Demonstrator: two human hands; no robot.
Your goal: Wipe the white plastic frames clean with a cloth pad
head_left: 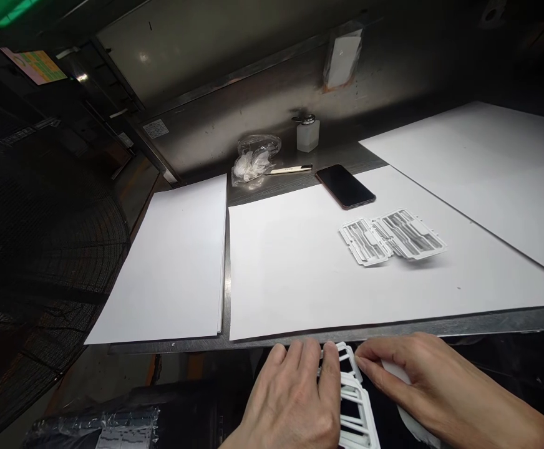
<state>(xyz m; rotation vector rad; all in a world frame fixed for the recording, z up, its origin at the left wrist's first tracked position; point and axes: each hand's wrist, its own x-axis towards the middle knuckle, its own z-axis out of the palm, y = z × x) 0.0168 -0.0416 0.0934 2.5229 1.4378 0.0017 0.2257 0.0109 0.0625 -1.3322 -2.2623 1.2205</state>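
My left hand (295, 393) is closed over a white plastic slotted frame (359, 405) below the table's front edge; the fingers hide part of it. Just right of the frame is my right hand (417, 374), its thumb and forefinger pinched together beside the frame's edge. A soft white cloth (415, 424) is tucked under that hand and hangs down from it. Whether the pinched fingertips touch the frame, I cannot tell. On the white sheet (281, 274) ahead lies a stack of similar white slotted frames (388, 237), in two joined panels.
A black phone (345, 186) lies at the sheet's far edge. Behind are a clear bag with white wads (253, 165), a pen-like white tool (291, 169) and a pump bottle (308, 134). More white sheets (173, 268) lie left and right. Plastic-wrapped items (126, 430) sit lower left.
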